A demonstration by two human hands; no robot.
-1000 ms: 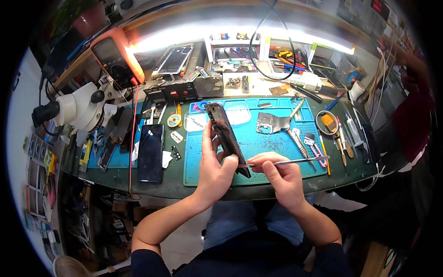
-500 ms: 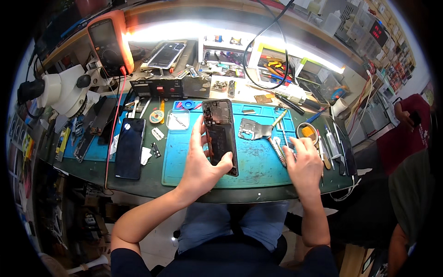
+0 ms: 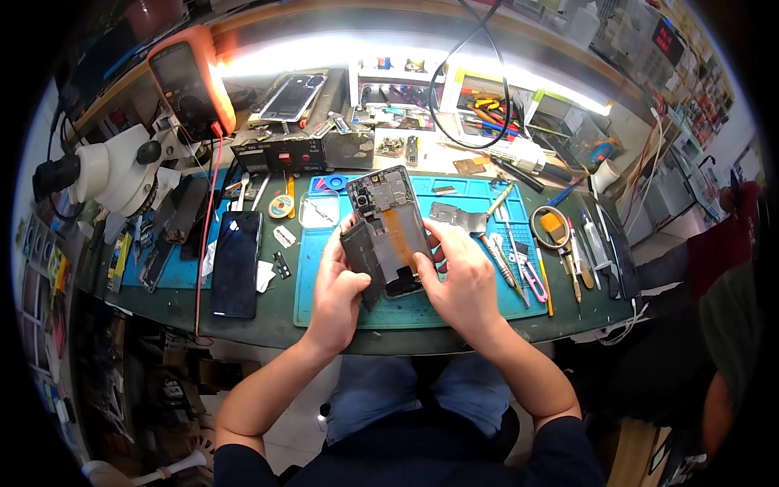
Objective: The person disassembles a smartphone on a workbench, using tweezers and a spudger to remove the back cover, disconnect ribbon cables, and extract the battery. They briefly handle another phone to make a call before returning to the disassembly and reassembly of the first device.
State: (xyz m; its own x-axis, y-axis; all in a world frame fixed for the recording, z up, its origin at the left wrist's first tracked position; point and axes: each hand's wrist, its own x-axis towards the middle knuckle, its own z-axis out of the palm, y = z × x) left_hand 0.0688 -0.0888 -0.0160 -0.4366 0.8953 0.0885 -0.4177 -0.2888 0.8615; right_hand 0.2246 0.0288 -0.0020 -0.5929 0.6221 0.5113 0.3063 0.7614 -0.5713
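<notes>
Opened dark rectangular smartphone [image 3: 389, 191], right edge pinched in right hand [image 3: 466, 277]; flat dark-grey slab [image 3: 362, 258] pinched in left hand [image 3: 336, 294]

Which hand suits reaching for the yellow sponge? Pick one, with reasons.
Probably the right hand: it is nearer the yellow sponge, though gripping the opened phone. The left hand is farther, holding a dark flat part.

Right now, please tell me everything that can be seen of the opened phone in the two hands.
The opened, dark-framed rectangular phone shows its inside: grey metallic-looking parts and a round, camera-like part near the top, and an orange ribbon-like strip lower down. It slants, top leaning left, over the blue mat. The left hand grips a dark flat panel overlapping its left side; the right hand holds its right edge.
</notes>
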